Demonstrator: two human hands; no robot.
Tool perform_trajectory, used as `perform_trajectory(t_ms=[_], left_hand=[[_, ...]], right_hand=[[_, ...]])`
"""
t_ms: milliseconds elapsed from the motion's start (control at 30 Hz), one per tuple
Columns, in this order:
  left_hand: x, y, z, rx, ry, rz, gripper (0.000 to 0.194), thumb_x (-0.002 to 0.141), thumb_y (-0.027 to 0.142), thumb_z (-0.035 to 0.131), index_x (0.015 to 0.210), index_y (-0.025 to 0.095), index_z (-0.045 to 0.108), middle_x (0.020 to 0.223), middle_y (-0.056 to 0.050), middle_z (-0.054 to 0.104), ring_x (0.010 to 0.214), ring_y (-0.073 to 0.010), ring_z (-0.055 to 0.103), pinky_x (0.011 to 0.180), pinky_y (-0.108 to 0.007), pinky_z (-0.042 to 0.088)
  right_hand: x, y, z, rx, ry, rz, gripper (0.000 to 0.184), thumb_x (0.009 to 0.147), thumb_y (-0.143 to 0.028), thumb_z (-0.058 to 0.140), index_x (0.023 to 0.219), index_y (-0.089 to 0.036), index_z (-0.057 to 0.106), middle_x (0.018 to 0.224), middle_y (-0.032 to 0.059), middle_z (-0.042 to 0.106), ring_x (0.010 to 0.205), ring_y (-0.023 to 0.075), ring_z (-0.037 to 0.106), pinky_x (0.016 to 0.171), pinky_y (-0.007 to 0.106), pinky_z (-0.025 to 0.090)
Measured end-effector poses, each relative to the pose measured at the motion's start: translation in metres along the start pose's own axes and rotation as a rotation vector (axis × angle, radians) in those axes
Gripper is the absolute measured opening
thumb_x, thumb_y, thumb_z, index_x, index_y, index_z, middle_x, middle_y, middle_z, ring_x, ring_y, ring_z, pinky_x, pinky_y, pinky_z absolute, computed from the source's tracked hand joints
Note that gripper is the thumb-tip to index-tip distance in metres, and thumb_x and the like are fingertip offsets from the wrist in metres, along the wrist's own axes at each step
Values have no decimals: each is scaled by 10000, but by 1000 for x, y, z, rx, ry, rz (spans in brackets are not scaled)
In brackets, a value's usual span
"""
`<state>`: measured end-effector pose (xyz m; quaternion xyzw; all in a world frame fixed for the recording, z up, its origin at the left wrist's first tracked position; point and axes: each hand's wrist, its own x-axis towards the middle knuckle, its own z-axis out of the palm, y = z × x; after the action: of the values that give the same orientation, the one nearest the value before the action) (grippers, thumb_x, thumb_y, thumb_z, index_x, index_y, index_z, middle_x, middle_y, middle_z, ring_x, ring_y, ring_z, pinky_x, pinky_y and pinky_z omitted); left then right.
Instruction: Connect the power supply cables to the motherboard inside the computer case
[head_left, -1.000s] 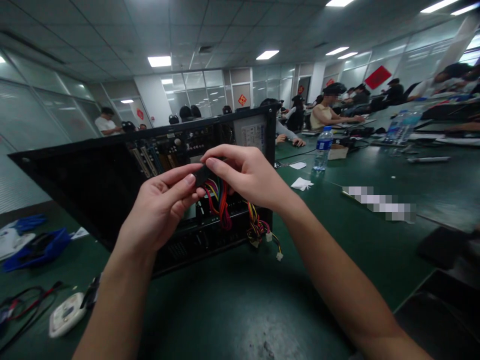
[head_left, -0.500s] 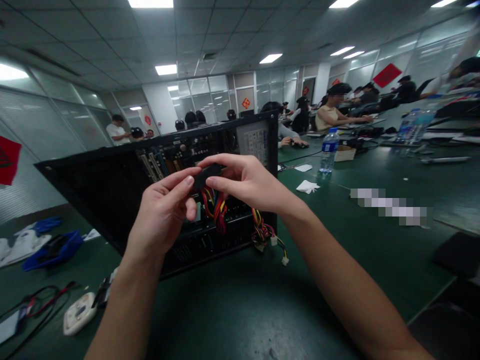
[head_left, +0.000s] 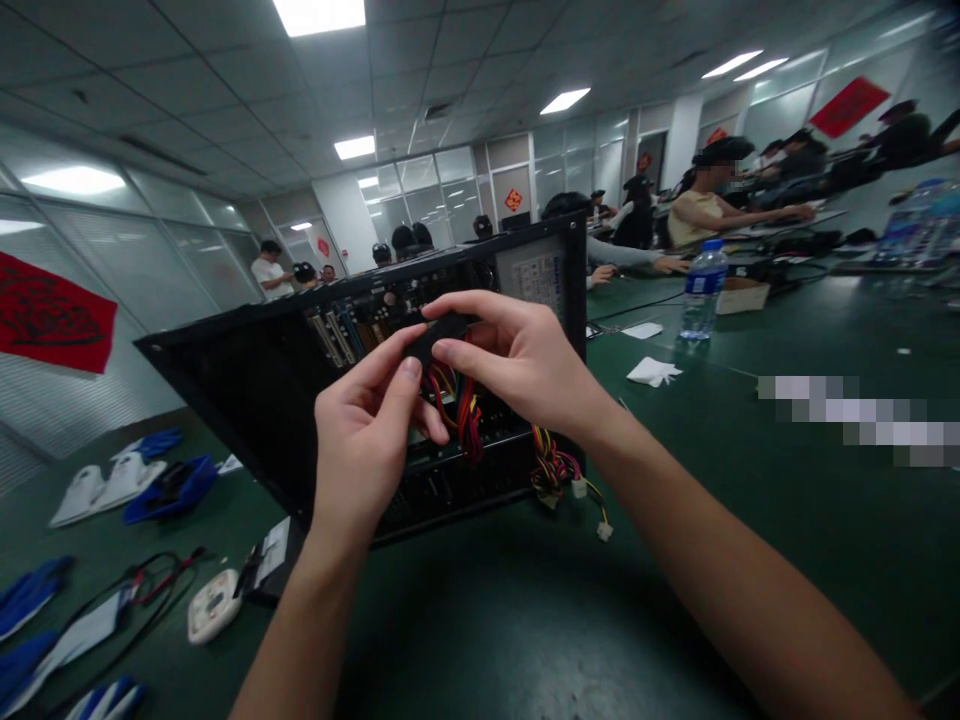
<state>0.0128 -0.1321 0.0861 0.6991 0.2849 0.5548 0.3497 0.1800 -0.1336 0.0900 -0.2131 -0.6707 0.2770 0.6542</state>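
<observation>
An open black computer case (head_left: 247, 400) stands on the green table (head_left: 712, 480), its boards and cables showing. In front of it my right hand (head_left: 525, 360) pinches a black connector (head_left: 435, 335) between thumb and fingers. Red, yellow and black wires (head_left: 461, 410) hang from the connector into the case. My left hand (head_left: 367, 440) is closed too, its fingertips touching the connector's lower left side. A second bundle of coloured wires with white plugs (head_left: 570, 485) spills out at the case's lower right.
A small white device (head_left: 214, 605) with cables lies at the left front, blue-and-white gloves (head_left: 127, 480) beyond it. A water bottle (head_left: 701, 290), paper scraps (head_left: 652, 372) and a box sit behind right. Other people sit at tables in the background.
The view has swung left and up, so case and hands sit further right in frame. Both hands keep their pinch on the connector; the left fingers shifted slightly under it.
</observation>
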Motion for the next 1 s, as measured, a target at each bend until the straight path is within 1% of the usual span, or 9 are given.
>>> perform_trajectory(t_ms=[133,267,400,500,600,733,867,933,1000], left_hand=[[-4,-1,5,44,-18,-9,569,813,303,757,1363,243,625,901,-3,755,518,-119,632,466,-217,502],[-2,-4,4,78,-36,-22,577,829,300,722,1390,235,600,980,-32,759,605,-155,673,480,-225,516],[0,-7,-1,143,-36,-31,567,850,292,680,1404,215,585,939,-34,760,619,-160,665,499,-233,517],[0,-9,-2,220,-13,-26,570,863,291,658,1418,199,572,843,-19,751,571,-137,623,505,-229,503],[-1,-11,-1,268,-1,15,565,862,285,653,1413,187,579,780,-8,734,528,-113,577,497,-218,488],[-1,-12,0,257,8,67,592,847,258,663,1428,193,571,854,-25,744,519,-93,549,476,-203,471],[2,-14,-1,242,18,45,659,850,263,671,1485,204,508,942,-45,751,508,-82,536,472,-204,467],[3,-14,-2,253,10,24,591,856,286,672,1430,188,571,888,-37,746,497,-82,529,465,-204,454],[3,-11,-3,281,-22,0,414,868,321,662,1246,161,707,770,-23,722,496,-97,534,453,-207,433]], right_hand=[[2,3,-2,-2,23,11,216,818,-223,741,1028,-177,719,715,-20,624,587,104,568,494,195,452],[4,9,-3,-7,4,2,209,811,-228,754,1014,-187,728,716,-12,630,587,112,562,479,203,441],[6,19,-1,-38,-15,-25,218,827,-217,738,1043,-188,731,761,6,650,611,120,576,497,215,456],[6,25,2,-70,3,-47,235,835,-217,725,1069,-190,726,795,13,654,641,127,590,531,227,477],[6,25,5,-121,8,-37,242,853,-233,703,1090,-188,711,825,16,657,673,133,602,574,242,499],[3,22,8,-184,32,-7,251,880,-261,679,1115,-174,686,824,16,656,686,138,608,603,255,510],[2,24,9,-185,60,-13,254,900,-310,671,1120,-183,674,761,0,640,662,140,608,578,247,500],[2,27,9,-179,75,-18,259,906,-338,670,1121,-194,669,761,-2,645,667,143,617,572,245,500],[3,29,8,-177,89,-15,262,908,-355,671,1122,-205,664,770,-3,654,675,148,629,571,246,502]])
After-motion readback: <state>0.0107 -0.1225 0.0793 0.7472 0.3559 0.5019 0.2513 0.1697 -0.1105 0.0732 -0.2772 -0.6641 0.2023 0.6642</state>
